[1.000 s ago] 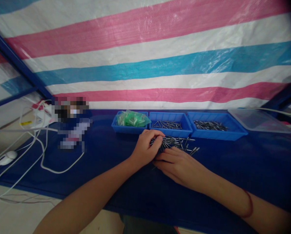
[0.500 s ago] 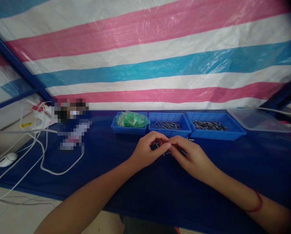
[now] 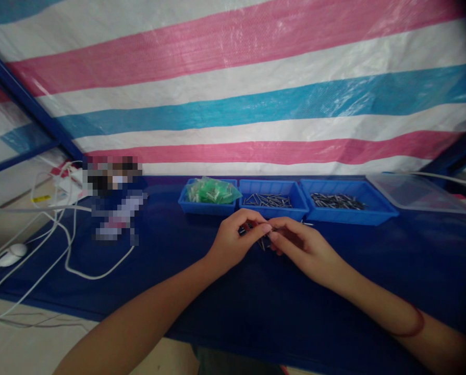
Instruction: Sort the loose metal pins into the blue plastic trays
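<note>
Two hands meeting fingertip to fingertip just in front of the middle blue tray (image 3: 272, 208), over the blue table (image 3: 178, 271). Left hand (image 3: 233, 242) curled, thumb and forefinger pinched together on small metal pins (image 3: 252, 227), dark slivers showing between the fingers. Right hand (image 3: 301, 245) likewise pinched, fingertips touching the left ones, clamped on a thin pin (image 3: 262, 244) poking down below the pinch. Loose pins mostly hidden under both hands, just in front of the middle blue tray. Left of that tray, a tray with green plastic bags (image 3: 211, 190); right of it, a tray of dark metal pins (image 3: 336, 201); further right, a clear plastic lid (image 3: 416, 194). Far left of the middle blue tray, white cables (image 3: 71, 250) looping across the table. Behind the trays, a striped pink, white and blue tarp (image 3: 236, 104).
</note>
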Motion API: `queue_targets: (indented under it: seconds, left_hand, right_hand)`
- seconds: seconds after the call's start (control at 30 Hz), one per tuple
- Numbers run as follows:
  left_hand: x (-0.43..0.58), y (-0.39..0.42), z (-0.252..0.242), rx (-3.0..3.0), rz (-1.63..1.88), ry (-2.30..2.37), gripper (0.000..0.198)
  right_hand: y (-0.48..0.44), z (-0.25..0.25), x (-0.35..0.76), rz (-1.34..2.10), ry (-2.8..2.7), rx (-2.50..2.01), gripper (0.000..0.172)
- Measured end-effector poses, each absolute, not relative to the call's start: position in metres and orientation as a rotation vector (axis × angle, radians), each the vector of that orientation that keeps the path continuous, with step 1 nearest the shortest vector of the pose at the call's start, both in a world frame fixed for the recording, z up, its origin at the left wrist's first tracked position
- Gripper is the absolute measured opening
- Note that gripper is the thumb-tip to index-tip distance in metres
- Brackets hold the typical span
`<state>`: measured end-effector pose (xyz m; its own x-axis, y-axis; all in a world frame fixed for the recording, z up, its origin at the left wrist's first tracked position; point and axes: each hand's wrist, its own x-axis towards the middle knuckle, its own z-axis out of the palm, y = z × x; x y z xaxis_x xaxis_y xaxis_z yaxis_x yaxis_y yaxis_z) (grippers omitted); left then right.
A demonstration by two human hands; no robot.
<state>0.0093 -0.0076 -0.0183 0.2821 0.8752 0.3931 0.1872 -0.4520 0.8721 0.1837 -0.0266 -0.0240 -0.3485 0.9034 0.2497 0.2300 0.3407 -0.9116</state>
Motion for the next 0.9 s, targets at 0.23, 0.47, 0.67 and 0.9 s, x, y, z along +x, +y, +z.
queue_targets:
  seconds: [0.23,0.47,0.67,0.9]
  left_hand:
    - [0.008,-0.008,-0.016,1.844,1.199,0.96,0.013]
    - [0.007,-0.005,-0.017,1.881,1.201,0.978,0.013]
    - [0.007,-0.002,-0.022,1.935,1.109,1.049,0.016]
    - [0.006,-0.003,-0.015,2.233,0.888,1.054,0.022]
  right_hand:
    - [-0.023,-0.022,0.183,1.187,-1.764,-1.012,0.024]
    - [-0.02,-0.018,0.188,1.118,-1.649,-1.083,0.026]
    - [-0.017,-0.011,0.193,1.072,-1.495,-1.134,0.03]
    - [-0.016,-0.011,0.198,0.734,-1.691,-1.216,0.026]
